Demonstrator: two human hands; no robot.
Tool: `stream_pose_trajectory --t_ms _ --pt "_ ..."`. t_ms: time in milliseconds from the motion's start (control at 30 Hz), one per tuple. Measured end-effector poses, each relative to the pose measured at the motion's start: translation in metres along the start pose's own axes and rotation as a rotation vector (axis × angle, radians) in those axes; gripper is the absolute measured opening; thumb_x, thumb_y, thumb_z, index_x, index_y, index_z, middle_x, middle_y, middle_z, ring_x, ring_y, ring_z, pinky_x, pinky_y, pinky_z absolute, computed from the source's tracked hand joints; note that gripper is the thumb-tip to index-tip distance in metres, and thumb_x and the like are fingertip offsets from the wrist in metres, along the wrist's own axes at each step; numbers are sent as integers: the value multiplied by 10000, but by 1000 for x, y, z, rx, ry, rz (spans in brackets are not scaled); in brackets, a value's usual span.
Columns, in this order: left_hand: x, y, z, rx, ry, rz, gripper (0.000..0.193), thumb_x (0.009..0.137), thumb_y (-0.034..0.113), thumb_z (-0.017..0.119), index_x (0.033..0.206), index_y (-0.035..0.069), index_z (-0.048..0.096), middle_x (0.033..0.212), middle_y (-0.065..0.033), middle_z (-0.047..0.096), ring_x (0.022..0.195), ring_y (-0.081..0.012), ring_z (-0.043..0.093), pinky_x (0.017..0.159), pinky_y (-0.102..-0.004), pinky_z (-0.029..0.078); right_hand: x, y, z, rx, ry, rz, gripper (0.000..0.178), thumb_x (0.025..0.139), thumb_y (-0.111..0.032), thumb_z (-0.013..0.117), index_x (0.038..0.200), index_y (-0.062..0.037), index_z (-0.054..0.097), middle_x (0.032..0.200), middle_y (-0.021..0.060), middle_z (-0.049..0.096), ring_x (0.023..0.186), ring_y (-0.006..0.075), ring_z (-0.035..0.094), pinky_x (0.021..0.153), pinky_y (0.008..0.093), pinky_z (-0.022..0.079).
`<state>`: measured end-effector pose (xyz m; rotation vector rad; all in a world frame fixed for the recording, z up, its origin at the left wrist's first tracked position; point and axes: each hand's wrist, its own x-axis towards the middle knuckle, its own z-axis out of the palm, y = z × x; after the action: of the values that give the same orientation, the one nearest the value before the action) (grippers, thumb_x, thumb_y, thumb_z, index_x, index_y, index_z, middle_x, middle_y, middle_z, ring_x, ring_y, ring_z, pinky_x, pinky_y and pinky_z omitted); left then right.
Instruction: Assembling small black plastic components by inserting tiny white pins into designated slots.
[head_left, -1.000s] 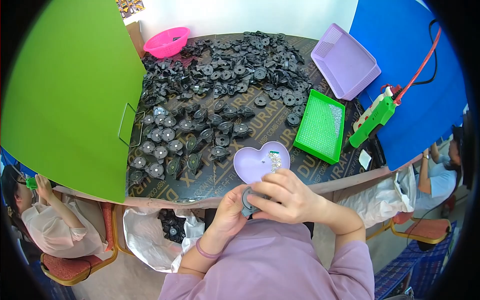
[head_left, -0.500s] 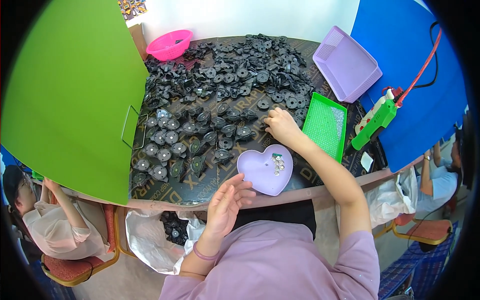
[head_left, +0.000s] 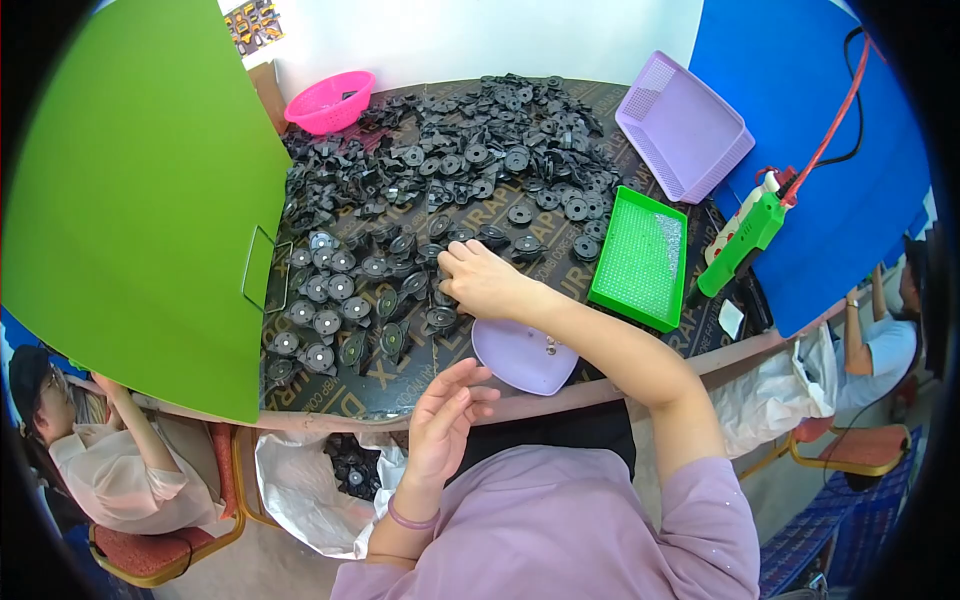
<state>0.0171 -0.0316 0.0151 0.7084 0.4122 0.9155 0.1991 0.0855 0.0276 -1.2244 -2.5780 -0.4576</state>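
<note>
One left hand [head_left: 440, 430]: raised near the table edge, fingers loosely curled and spread; nothing visible in it. This pose appears suitable for receiving a part.
Heart-shaped dish [head_left: 525, 372]: lilac, near the edge, partly hidden by the right forearm; small metal pieces [head_left: 551, 346] lie inside. Carry the forearm high enough not to brush the dish.
Right hand [head_left: 490, 284]: forearm crosses above the dish from the right; back of the hand faces up, fingers bent down at the parts. Fingertip contact is hidden; whether a part is gripped is not discernible.
Round black parts [head_left: 327, 322]: loose rows beneath and left of the right hand. Good handling probably calls for fingertips on one part's rim, a straight vertical motion and no nudging of neighbours.
Green tray [head_left: 632, 316]: right of the rows, fine silvery pieces [head_left: 670, 240] along one side.
Green power tool [head_left: 748, 240]: right of the tray.
Black heap [head_left: 480, 150]: unsorted parts behind the rows.
Baskets, far: pink one [head_left: 320, 118] left, lilac one [head_left: 690, 120] right.
</note>
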Motion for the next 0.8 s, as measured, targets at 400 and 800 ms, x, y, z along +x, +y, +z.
stream_pose_trajectory --t_ms 400,800 --pt "-2 0 -4 -11 20 10 334 861 72 496 1194 51 481 1107 -108 550 912 -228 575 738 -309 472 8 4 -3 22 -22 -20 273 549 -290 715 729 -91 669 854 33 494 895 196 441 742 299 361" --pt "-3 0 -4 -35 -2 6 326 867 67 487 1188 18 468 1117 -115 542 924 -203 574 747 -282 462 7 5 -3 -31 -61 -67 193 589 -242 703 706 -95 661 853 28 492 878 189 436 735 299 354"
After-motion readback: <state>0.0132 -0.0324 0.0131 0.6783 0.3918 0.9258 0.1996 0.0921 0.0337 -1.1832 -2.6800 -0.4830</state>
